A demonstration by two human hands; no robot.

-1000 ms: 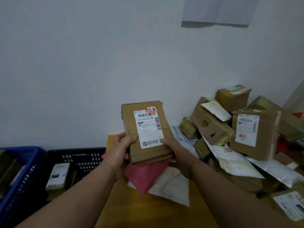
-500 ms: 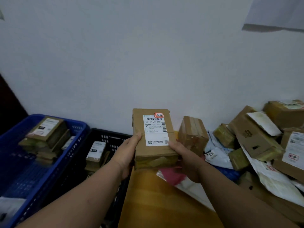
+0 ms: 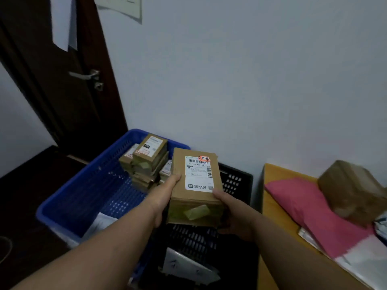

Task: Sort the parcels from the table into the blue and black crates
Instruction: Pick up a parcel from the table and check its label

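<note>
Both hands hold the brown parcel (image 3: 195,185): your left hand (image 3: 165,197) and right hand (image 3: 228,208) pinch its sides, label up so you can read it. Under your grip waits the black crate (image 3: 236,178); the blue crate (image 3: 100,185) sits left, the table (image 3: 272,206) right.

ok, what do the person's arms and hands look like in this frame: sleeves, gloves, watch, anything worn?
Both forearms enter from the bottom edge, bare as far as the head view shows: no sleeve cuff in frame. The left hand and right hand are ungloved. No watch, bracelet or ring shows on the visible wrists and fingers. No markings or tape show; the light is dim, so fine detail is hard to tell.
</note>
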